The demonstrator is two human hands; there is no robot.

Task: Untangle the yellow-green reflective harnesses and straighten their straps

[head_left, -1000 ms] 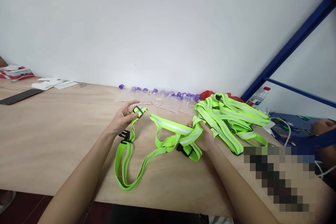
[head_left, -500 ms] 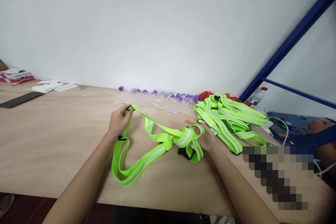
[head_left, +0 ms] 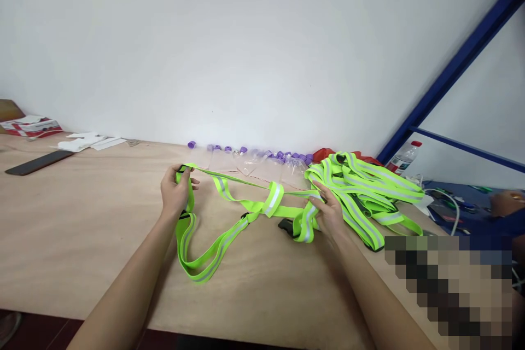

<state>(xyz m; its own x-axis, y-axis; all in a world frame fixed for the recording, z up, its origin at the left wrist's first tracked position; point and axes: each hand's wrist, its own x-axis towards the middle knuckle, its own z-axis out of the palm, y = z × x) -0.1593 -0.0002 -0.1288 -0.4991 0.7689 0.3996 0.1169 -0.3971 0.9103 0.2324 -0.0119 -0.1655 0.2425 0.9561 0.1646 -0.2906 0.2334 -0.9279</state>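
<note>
A neon-yellow reflective strap harness (head_left: 221, 254) with a silver stripe stretches between my two hands above the wooden table. My left hand (head_left: 175, 190) pinches it at a black slider, and one loop hangs down from there. On the other side my right hand (head_left: 329, 209) grips the strap between thumb and fingers. A short band end wraps around the middle of the straps. Beside my right hand dangles a black buckle (head_left: 286, 225). Just right of that hand lies a heap of similar reflective straps (head_left: 365, 186).
Small clear plastic bags (head_left: 262, 167) with purple pieces line the wall. A red-capped bottle (head_left: 406, 157) stands behind the strap heap. At left lie a dark flat bar (head_left: 39, 163), white papers (head_left: 88, 141) and a red-white box (head_left: 30, 126). Another person's hand (head_left: 506, 203) is at far right.
My hands have moved slightly apart, pulling the upper strap straighter. The bunched knot of strap near my right hand has loosened, and my right fingers have closed on the strap.
</note>
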